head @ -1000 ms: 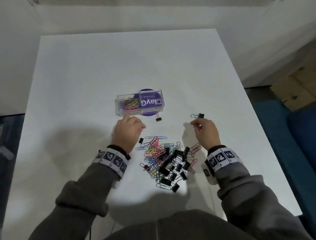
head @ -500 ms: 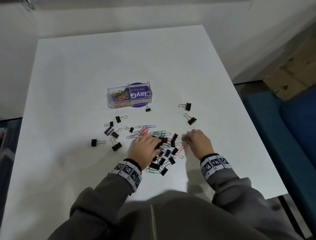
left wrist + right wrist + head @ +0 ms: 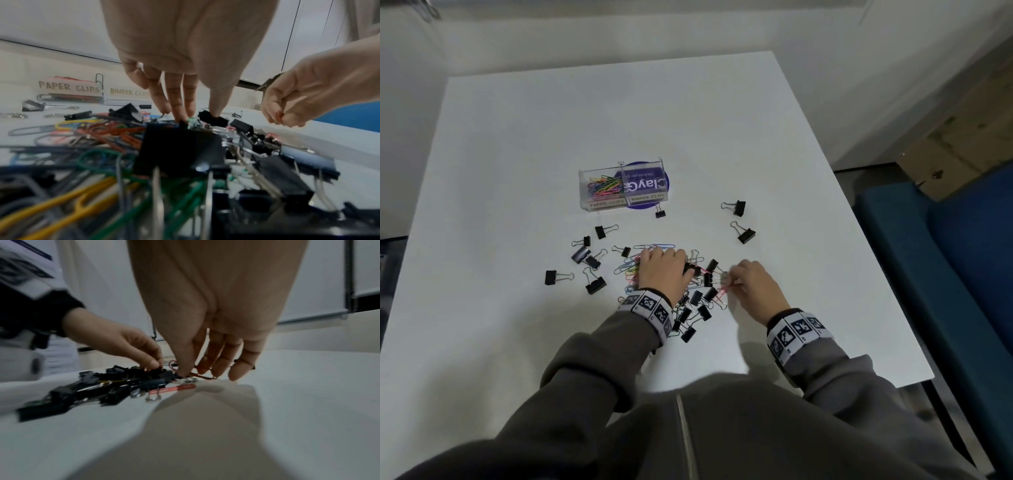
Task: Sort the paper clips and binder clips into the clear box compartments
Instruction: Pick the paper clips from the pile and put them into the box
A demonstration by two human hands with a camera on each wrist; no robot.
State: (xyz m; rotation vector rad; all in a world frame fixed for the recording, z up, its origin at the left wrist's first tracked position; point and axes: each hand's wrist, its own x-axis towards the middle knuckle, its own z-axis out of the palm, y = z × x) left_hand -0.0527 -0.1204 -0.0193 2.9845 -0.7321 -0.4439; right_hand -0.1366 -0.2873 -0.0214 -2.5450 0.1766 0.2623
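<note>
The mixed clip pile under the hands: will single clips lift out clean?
Probably not: paper clips and binder clips lie interlaced in the pile, so neighbours may drag along. The binder clips' wire handles look apt to hook. Scattered ones should lift cleanly.

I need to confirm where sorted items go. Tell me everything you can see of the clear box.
The clear box is see-through plastic, rectangular and open-topped, standing upright on the white table beyond the pile. A divider splits it in two. Handwritten front labels read PAPER CLIPS and BINDER CLIPS. The paper clip side holds coloured clips; the other shows only purple print underneath. Neither hand touches it.
</note>
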